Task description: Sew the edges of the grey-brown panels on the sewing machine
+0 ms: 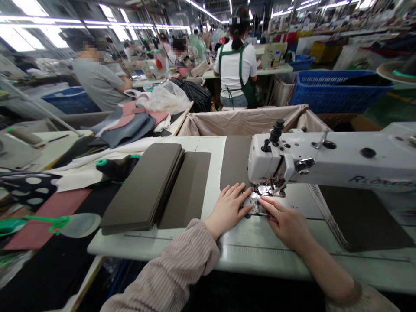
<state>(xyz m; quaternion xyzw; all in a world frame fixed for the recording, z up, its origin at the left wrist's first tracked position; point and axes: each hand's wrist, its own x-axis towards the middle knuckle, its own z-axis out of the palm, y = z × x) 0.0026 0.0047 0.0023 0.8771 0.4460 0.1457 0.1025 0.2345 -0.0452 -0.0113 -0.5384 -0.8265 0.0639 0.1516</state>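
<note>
My left hand (227,208) lies flat on the white table (260,247), fingers stretched toward the needle plate (255,204) of the white sewing machine (325,162). My right hand (286,223) rests to the right of it, with its fingertips pressed on the plate under the presser foot (268,190). Whether anything lies under the fingers is hidden. A grey-brown piece (235,160) lies flat just behind the needle. A thick stack of grey-brown pieces (146,186) sits to the left of my left hand.
More dark pieces (360,216) lie under the machine arm at right. A cloth-lined bin (247,121) stands behind the table. Fabric scraps, a spotted cloth (29,186) and green-handled tools (48,223) crowd the left. Other people work at benches beyond, beside blue crates (338,91).
</note>
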